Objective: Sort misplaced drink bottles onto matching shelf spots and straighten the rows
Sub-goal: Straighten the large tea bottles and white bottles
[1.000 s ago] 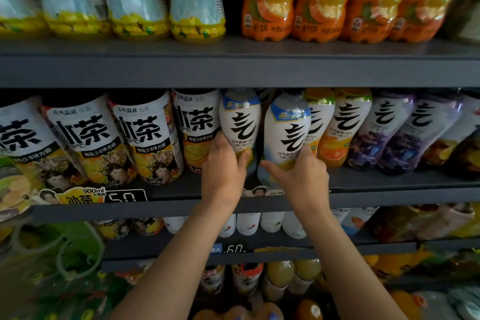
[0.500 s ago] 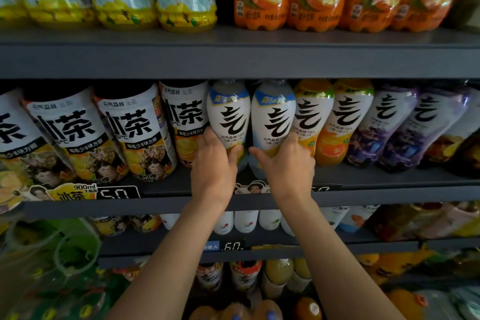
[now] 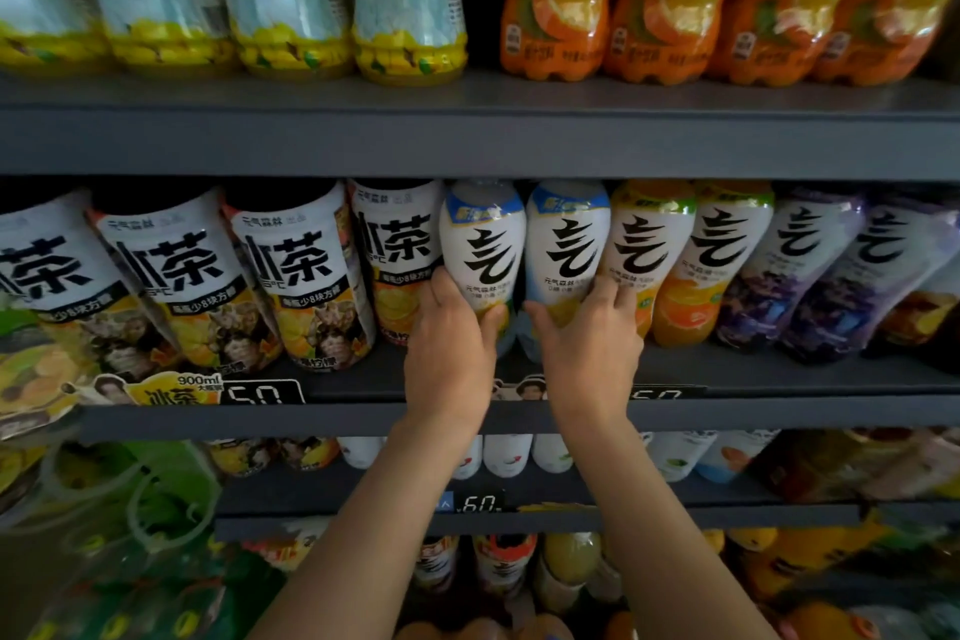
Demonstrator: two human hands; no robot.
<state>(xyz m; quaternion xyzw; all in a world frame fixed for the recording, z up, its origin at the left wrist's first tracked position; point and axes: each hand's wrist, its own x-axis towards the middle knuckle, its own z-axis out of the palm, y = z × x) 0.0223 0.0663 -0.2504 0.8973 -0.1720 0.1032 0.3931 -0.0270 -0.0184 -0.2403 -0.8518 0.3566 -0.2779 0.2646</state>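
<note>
A: Dark grey store shelving fills the view; the middle shelf (image 3: 779,411), taken as landmark, carries a row of drink bottles standing along its front edge.

B: Which bottles do the hands hold?

A: Two white bottles with blue tops, at the centre of that shelf. The left hand (image 3: 449,353) grips the left white bottle (image 3: 480,250) low on its body, fingers (image 3: 441,288) curled round the left side and thumb on the front. The right hand (image 3: 589,353) grips the right white bottle (image 3: 566,244) the same way, fingers on its right side. Both bottles stand upright, just beside each other.

B: And their neighbours on the shelf?

A: Left of the pair stand large tea bottles (image 3: 301,276) with black-and-white labels, the nearest touching the left white bottle. Right of the pair stand two orange-flavour bottles (image 3: 691,265), then purple-labelled bottles (image 3: 810,276), all leaning slightly. A price tag (image 3: 262,392) sits on the shelf's front edge, left of the hands.

B: Above and below?

A: On the shelf above stand pale blue-and-yellow bottles (image 3: 410,0) to the left and orange juice bottles (image 3: 670,0) to the right. Below the middle shelf, more white bottles (image 3: 506,455) show between the forearms.
</note>
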